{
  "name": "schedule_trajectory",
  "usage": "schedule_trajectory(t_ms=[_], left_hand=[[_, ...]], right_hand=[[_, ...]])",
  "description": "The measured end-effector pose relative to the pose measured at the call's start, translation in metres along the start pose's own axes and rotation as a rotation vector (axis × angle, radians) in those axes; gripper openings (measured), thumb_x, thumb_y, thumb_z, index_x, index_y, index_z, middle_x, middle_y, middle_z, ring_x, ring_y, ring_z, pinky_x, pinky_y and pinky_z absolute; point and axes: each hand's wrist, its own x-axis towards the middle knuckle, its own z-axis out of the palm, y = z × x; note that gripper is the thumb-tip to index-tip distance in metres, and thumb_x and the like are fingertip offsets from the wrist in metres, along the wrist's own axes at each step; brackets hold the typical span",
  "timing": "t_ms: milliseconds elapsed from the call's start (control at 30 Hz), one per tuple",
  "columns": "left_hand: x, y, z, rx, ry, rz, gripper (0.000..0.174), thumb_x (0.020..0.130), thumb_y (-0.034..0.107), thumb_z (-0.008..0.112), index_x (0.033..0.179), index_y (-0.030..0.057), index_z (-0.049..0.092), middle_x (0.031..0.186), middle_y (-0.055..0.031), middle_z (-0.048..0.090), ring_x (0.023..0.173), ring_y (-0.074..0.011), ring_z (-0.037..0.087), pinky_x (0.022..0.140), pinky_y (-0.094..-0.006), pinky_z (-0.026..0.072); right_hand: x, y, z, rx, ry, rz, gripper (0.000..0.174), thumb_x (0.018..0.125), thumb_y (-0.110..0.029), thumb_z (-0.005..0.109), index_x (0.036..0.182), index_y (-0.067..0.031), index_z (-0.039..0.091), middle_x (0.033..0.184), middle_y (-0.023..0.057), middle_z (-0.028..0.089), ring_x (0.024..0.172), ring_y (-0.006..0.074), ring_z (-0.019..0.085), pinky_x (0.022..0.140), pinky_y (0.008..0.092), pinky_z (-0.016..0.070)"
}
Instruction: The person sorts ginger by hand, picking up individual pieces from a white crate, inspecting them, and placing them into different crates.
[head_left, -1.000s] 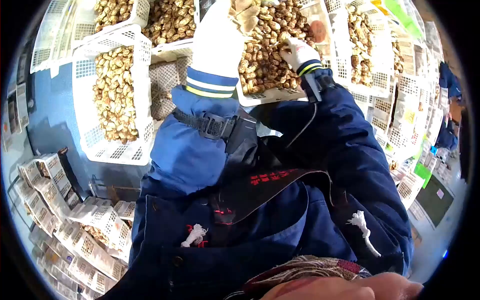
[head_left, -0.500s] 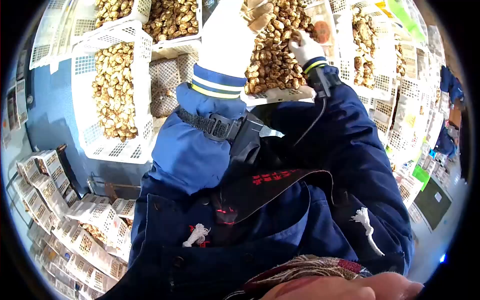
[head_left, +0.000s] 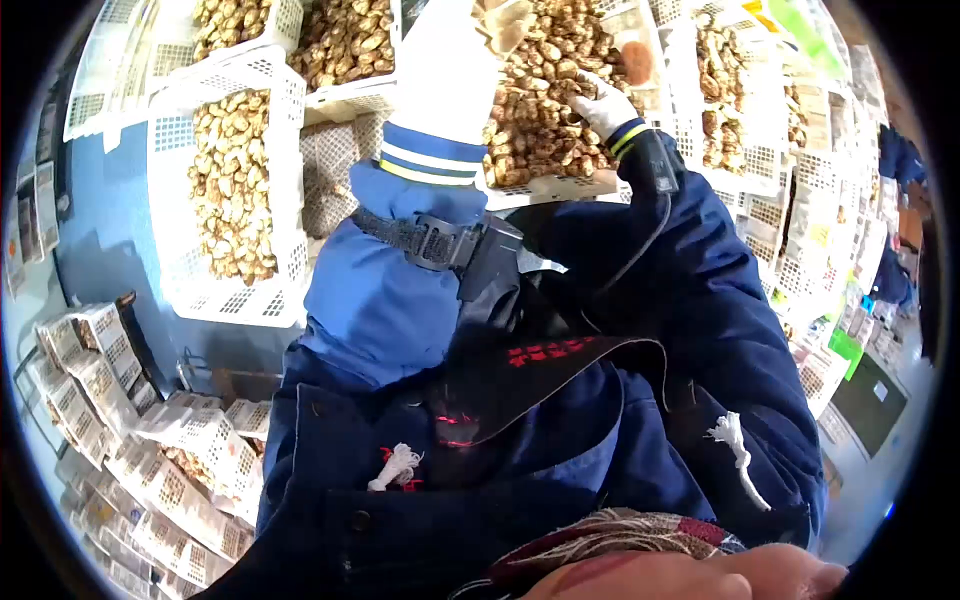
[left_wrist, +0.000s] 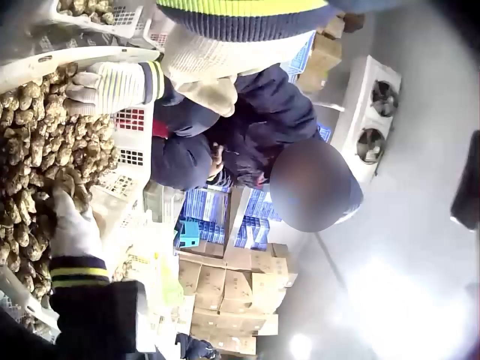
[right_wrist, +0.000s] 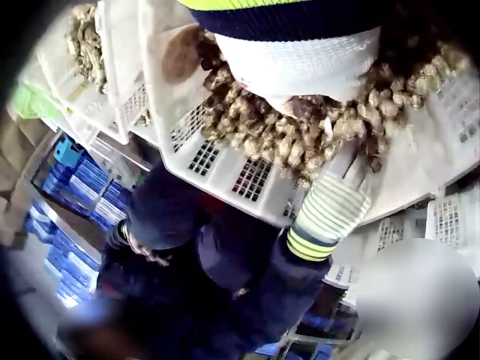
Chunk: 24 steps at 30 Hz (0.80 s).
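Brown lumpy pieces (head_left: 545, 130) fill a white perforated crate (head_left: 560, 187). My right hand (head_left: 605, 108), in a white glove, is low over them at the crate's right side. In the left wrist view this right hand (left_wrist: 75, 229) has its thumb and fingers around a brown piece (left_wrist: 71, 184). My left hand (head_left: 450, 75), gloved and overexposed, is above the crate's left side. Its beige-looking fingers (left_wrist: 214, 94) hang loosely curled in the left wrist view, with nothing visible in them. The right hand's glove (right_wrist: 300, 64) hides its fingertips in the right wrist view.
Across the crate, another person's striped glove (left_wrist: 120, 86) touches the pieces. A reddish round thing (head_left: 637, 62) lies at the crate's right side. More filled crates stand left (head_left: 230, 310) and right (head_left: 765, 150). Cartons (left_wrist: 225, 292) are stacked in the background.
My right hand moved right, then slightly back left and down over the pieces, its fingers now stretched further left. My left hand shifted right, then slightly back left.
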Motion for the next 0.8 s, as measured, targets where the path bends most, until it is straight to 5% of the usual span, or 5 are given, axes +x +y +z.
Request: schedule_trajectory(t_ms=[100, 267, 333, 633, 800], left_hand=[[0.008, 0.011, 0.015, -1.335, 0.0, -0.567, 0.029, 0.105, 0.019, 0.046, 0.122, -0.0016, 0.057, 0.104, -0.0108, 0.067, 0.093, -0.0213, 0.066, 0.082, -0.0315, 0.0539], [0.009, -0.048, 0.036, -1.857, -0.454, -0.326, 0.033, 0.104, 0.014, 0.045, 0.132, -0.0036, 0.045, 0.114, -0.0167, 0.062, 0.097, -0.0249, 0.063, 0.08, -0.0332, 0.0547], [0.004, -0.032, 0.029, -0.898, -0.229, -0.178, 0.035, 0.106, 0.017, 0.042, 0.134, -0.0035, 0.045, 0.117, -0.0173, 0.062, 0.099, -0.0241, 0.063, 0.08, -0.0308, 0.0541], [0.011, -0.024, 0.022, -1.615, -0.46, -0.382, 0.027, 0.104, 0.019, 0.047, 0.122, 0.0, 0.054, 0.105, -0.0118, 0.064, 0.089, -0.0219, 0.064, 0.076, -0.0309, 0.0536], [0.013, 0.007, 0.021, -1.437, 0.033, -0.842, 0.019, 0.101, 0.022, 0.054, 0.111, 0.0054, 0.059, 0.088, -0.0066, 0.064, 0.072, -0.018, 0.061, 0.062, -0.0286, 0.0513]], right_hand=[[-0.042, -0.052, -0.031, 0.596, -0.128, -0.041, 0.051, 0.094, -0.013, 0.063, 0.142, -0.0068, 0.049, 0.123, 0.0095, 0.065, 0.091, 0.013, 0.066, 0.073, 0.0276, 0.057], [-0.1, -0.1, -0.068, 0.684, 0.012, -0.141, 0.054, 0.096, -0.014, 0.06, 0.146, -0.0072, 0.041, 0.115, 0.01, 0.065, 0.073, 0.0123, 0.065, 0.062, 0.0225, 0.0533], [-0.128, -0.097, -0.095, 0.618, 0.082, -0.088, 0.049, 0.097, -0.016, 0.057, 0.143, -0.0048, 0.046, 0.109, 0.0079, 0.066, 0.072, 0.0095, 0.06, 0.063, 0.0214, 0.0492], [-0.212, 0.186, -0.181, -0.252, 0.214, 0.416, 0.054, 0.09, -0.027, 0.066, 0.137, -0.005, 0.053, 0.134, 0.0198, 0.058, 0.125, 0.0301, 0.054, 0.102, 0.0404, 0.0465], [-0.152, 0.062, -0.186, -0.648, 0.334, 0.133, 0.055, 0.081, -0.028, 0.068, 0.131, -0.0083, 0.059, 0.101, 0.0188, 0.071, 0.091, 0.0331, 0.07, 0.081, 0.0407, 0.0543]])
